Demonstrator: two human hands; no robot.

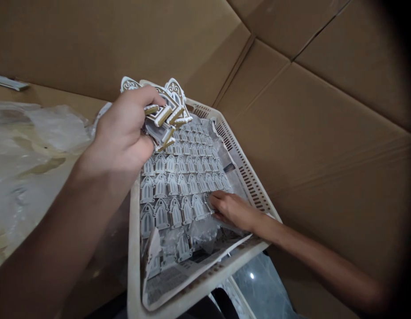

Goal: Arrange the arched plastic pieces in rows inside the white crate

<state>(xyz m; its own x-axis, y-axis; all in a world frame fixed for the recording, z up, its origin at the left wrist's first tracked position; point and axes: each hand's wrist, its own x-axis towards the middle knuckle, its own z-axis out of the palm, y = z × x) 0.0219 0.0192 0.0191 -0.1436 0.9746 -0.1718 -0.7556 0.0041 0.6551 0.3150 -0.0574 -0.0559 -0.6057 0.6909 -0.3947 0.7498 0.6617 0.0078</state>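
Observation:
My left hand (126, 119) is closed around a bunch of small white arched window-shaped ornaments (174, 99) with gold-brown edges, held above the far left part of a basket. My right hand (230, 208) reaches over the basket's right side, its fingers bent onto one arched ornament (208, 201) at the end of a row. Whether that piece is gripped or only touched is partly hidden by the fingers. Rows of the same ornaments (174, 184) lie inside the white plastic basket (135, 248), overlapping one another on newspaper and clear plastic.
Tall brown cardboard walls (338, 146) close in the back and right. To the left lies crumpled clear plastic wrapping (36, 177). A flat pale strip (9, 83) rests on cardboard at far left. Newspaper (179, 279) lines the basket and folds up at its near edge.

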